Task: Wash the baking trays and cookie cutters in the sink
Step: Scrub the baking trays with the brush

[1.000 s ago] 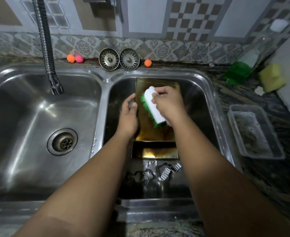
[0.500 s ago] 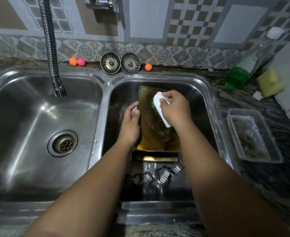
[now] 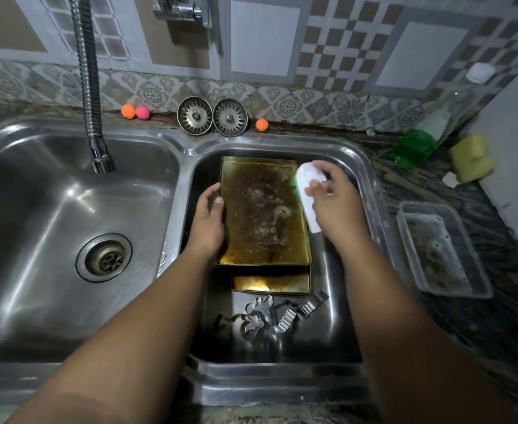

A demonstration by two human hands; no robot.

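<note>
A gold baking tray (image 3: 260, 209), soapy and stained, lies in the right basin of the steel sink (image 3: 370, 185). My left hand (image 3: 207, 221) grips its left rim. My right hand (image 3: 332, 194) holds a white scrub brush (image 3: 309, 194) with green bristles at the tray's right edge. A second gold tray (image 3: 270, 283) peeks out from under the first. Several metal cookie cutters (image 3: 270, 313) lie on the basin floor nearer me.
The left basin has a drain (image 3: 104, 258) under a flexible faucet (image 3: 98, 148). Two strainers (image 3: 211, 116) and small coloured balls (image 3: 135, 112) sit on the back ledge. On the counter to the right: a clear plastic tray (image 3: 441, 249), green soap bottle (image 3: 413, 148), yellow sponge (image 3: 471, 157).
My right hand has swept the brush from the tray's middle to its far right edge, uncovering the soapy tray bottom. My left hand stays on the left rim.
</note>
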